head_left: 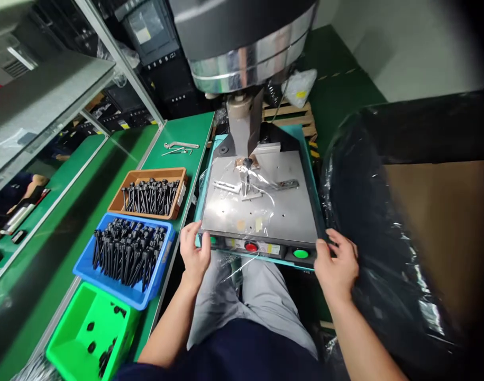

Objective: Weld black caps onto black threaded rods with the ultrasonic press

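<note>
A machine (245, 32) is positioned ahead, its rounded head suspended above its base. To the left, a green table (186, 127) is occupied by three bins. To the right, a large container (368, 227) is draped in black plastic. The machine's base is topped by a metal plate (287, 164). The blue bin (85, 264) is packed with long black parts (128, 243), heads uppermost; beyond it, the brown bin (144, 174) is packed likewise. In the nearer green bin (73, 328), small black pieces (91, 347) are scattered. The base's front corners are flanked by the left hand (196, 256) and right hand (339, 267); thumbs are parted from loosely bent fingers, and firm contact cannot be confirmed. Mid-plate, a black knob (247, 162) is seen under the head.
</note>
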The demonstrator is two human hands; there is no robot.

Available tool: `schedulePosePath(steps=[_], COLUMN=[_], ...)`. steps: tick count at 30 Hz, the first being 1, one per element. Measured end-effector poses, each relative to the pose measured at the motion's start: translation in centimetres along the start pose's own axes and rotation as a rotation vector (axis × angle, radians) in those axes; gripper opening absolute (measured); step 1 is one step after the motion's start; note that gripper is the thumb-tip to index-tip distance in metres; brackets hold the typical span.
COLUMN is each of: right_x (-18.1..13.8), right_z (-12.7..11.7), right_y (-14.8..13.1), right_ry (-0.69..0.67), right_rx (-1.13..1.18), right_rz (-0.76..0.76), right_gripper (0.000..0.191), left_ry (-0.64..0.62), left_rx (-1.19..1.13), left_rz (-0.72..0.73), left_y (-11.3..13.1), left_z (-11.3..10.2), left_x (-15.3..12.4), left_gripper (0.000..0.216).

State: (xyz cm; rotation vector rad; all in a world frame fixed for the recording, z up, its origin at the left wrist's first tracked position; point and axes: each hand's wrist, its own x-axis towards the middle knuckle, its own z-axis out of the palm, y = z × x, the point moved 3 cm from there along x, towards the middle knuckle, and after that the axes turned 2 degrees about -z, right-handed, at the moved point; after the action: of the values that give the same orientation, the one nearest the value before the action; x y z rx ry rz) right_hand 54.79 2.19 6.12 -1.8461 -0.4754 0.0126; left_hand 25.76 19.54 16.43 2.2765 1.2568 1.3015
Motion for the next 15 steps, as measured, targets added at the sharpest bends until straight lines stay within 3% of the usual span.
schedulePosePath(steps=[3, 6, 11, 15], right_x=[-2.3, -3.9, -3.9, -3.3], right_z=[-1.2, -0.9, -0.3, -0.2], right_y=[3.1, 5.1, 5.5, 5.5], right_ry=[-0.141, -0.275, -0.266, -0.251], right_rx=[-0.165, -0.244, -0.287, -0.267], right_rz=[0.014, 0.005, -0.095, -0.094], right_gripper=[0.07, 0.086, 0.086, 0.084], left_ry=[-0.098, -0.244, -0.276, -0.319], left_rx=[0.188, 0.187, 0.091, 0.07], left_rz=[-0.15, -0.251, -0.348, -0.38], left_y=[-5.9, -9.2, -10.2, -10.3], left_z=[-0.7, 0.2, 2.9, 3.9], left_x=[-3.0, -5.1, -5.0, -4.3], left_gripper=[0.054, 0.074, 0.077, 0.068])
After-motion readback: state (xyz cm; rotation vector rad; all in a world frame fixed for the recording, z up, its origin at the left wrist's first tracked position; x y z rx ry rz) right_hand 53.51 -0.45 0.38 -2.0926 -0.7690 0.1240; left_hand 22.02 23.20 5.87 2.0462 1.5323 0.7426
